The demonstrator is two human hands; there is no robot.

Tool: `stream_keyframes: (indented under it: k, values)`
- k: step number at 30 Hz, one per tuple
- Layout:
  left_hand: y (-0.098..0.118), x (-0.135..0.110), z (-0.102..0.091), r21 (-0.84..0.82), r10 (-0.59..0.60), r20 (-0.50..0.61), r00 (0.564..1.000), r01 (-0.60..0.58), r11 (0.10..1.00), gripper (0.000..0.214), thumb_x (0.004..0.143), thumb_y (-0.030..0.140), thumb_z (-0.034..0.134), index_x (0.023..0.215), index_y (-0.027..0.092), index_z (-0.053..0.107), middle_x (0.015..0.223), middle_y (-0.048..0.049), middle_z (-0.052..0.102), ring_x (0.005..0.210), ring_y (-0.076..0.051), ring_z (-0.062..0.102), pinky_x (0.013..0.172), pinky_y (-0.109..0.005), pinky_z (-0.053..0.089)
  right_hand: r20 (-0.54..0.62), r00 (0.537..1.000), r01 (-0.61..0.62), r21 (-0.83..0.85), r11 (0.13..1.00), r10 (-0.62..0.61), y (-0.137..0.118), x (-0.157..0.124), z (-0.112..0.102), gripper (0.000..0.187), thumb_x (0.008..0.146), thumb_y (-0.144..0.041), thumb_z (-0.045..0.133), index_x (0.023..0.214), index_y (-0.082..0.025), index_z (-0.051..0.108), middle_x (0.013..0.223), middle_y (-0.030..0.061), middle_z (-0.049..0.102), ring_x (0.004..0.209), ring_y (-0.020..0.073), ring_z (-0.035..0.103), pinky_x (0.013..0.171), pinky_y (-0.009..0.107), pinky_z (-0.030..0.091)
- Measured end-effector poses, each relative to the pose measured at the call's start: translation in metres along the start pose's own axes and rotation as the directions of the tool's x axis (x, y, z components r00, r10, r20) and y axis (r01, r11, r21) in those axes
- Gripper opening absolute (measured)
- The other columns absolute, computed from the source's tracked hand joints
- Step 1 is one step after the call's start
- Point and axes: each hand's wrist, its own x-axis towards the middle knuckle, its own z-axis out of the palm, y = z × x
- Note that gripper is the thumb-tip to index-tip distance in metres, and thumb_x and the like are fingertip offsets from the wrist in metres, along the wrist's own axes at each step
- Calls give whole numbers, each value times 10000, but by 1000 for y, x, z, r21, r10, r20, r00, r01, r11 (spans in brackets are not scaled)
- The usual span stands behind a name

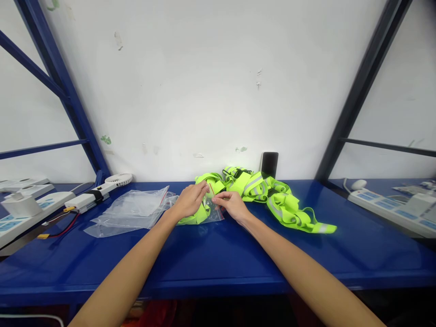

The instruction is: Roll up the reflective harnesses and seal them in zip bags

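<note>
A clear zip-lock bag (215,214) with a red seal line lies on the blue table, with a fluorescent yellow reflective strap (195,219) partly in or behind it; I cannot tell which. My left hand (190,200) is closed on the bag's upper edge, over the strap. From the other side, my right hand (233,205) pinches the seal edge between thumb and fingers. Just beyond my hands, more yellow reflective straps (250,185) with grey bands and black buckles are heaped, trailing to the right.
Flat clear bags (132,211) lie left of my hands. A white fan (122,179), a battery pack with wires (90,200) and a power strip (51,204) are further left. A phone (269,164) leans on the wall; another power strip (391,210) lies right.
</note>
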Motion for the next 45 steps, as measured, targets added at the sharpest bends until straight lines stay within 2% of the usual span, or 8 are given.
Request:
stream_keyframes:
  k: [6, 15, 21, 28, 33, 36, 42, 45]
  values:
    - [-1, 1, 0, 10, -19, -6, 1000, 19, 1000, 344, 983, 406, 235, 884, 222, 509, 756, -15, 590, 726, -193, 571, 687, -297, 374, 28, 1000, -5, -8, 1000, 6, -4, -2, 0, 375, 586, -465, 798, 737, -131, 719, 554, 10, 642, 485, 137, 569, 492, 258, 436]
    - [-1, 1, 1, 5, -5, 1, 1000, 5, 1000, 348, 986, 403, 222, 910, 227, 513, 789, -21, 607, 747, -193, 578, 696, -291, 378, 35, 999, -14, 23, 1000, 13, -1, 0, 0, 372, 575, -443, 807, 742, -129, 697, 562, 9, 637, 494, 145, 573, 485, 260, 444]
    - [0, 2, 1, 24, -16, 7, 1000, 16, 1000, 338, 980, 408, 240, 855, 226, 496, 706, -1, 553, 637, -173, 513, 621, -278, 338, 65, 996, 65, -90, 994, -60, -1, -2, 2, 300, 682, -437, 724, 733, -152, 646, 578, -4, 616, 517, 138, 569, 530, 260, 448]
    - [5, 1, -1, -22, 13, 15, 1000, -13, 1000, 330, 964, 406, 288, 826, 221, 523, 664, 10, 524, 617, -159, 478, 627, -272, 346, 132, 985, 119, -20, 993, -115, -3, -7, 8, 283, 750, -452, 646, 839, -191, 579, 702, -17, 570, 601, 128, 546, 598, 253, 476]
    - [6, 0, -3, -86, 49, 24, 998, -47, 995, 270, 920, 400, 391, 893, 215, 586, 737, 8, 597, 656, -148, 517, 665, -259, 385, 99, 967, 246, -128, 961, -234, -2, -7, 10, 257, 824, -441, 576, 805, -185, 588, 715, -9, 582, 649, 130, 533, 635, 239, 430]
    - [6, 0, -5, -132, 87, 28, 996, -82, 988, 222, 881, 367, 463, 928, 214, 617, 808, 3, 634, 728, -151, 554, 699, -248, 402, 72, 962, 274, -167, 947, -265, -1, -7, 10, 247, 834, -424, 568, 792, -182, 594, 713, 0, 592, 662, 138, 534, 637, 239, 418]
    - [6, 0, -3, -112, 46, 47, 998, -40, 993, 286, 901, 393, 417, 954, 212, 633, 803, -3, 649, 673, -145, 529, 658, -240, 404, 36, 958, 283, -256, 924, -283, 2, -6, 8, 265, 838, -438, 554, 750, -189, 579, 616, -24, 533, 570, 125, 473, 561, 234, 372]
    - [5, 0, -2, -91, 41, 45, 998, -36, 995, 328, 925, 429, 376, 947, 215, 624, 792, -3, 643, 682, -150, 530, 660, -244, 398, 80, 958, 288, -296, 911, -277, 1, -5, 5, 271, 842, -438, 546, 754, -185, 581, 615, -22, 542, 568, 125, 478, 558, 233, 375]
